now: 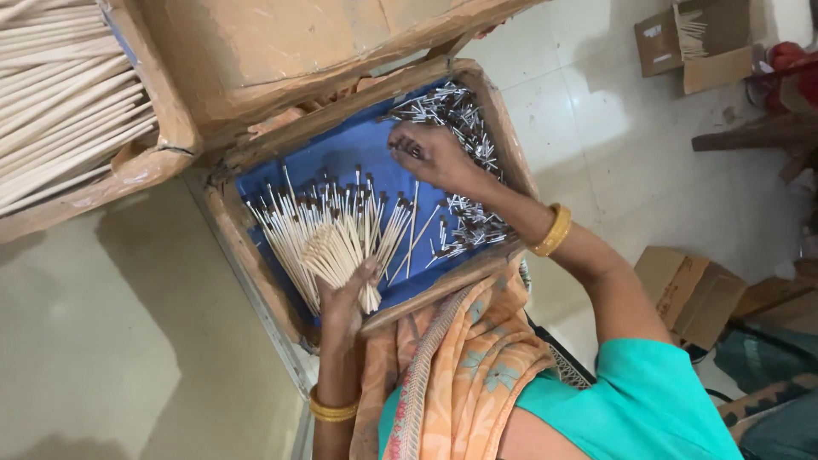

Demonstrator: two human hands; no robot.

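Looking down from the head view, a shallow wooden tray (256, 281) with a blue lining serves as the landmark. Left hand (345, 298), at the tray's near edge, is clenched around the lower ends of a fanned bunch of pale sticks (328, 230) with dark tips; the fan spreads across the tray's middle, tips pointing toward its far side. Right hand (430, 153), over the tray's far right corner, is curled with fingertips pinched on small pieces from a heap of short metal caps (464, 115) lying there; what exactly sits between the fingers is too small to tell. More caps (473, 230) lie scattered along the tray's right wall. A gold bangle circles each wrist. Beyond the tray's far wall stands a large cardboard box (281, 43); to its left, a holder of long bare sticks (60, 102). Right of the tray, on the tiled floor, rest small cardboard boxes (690, 294).
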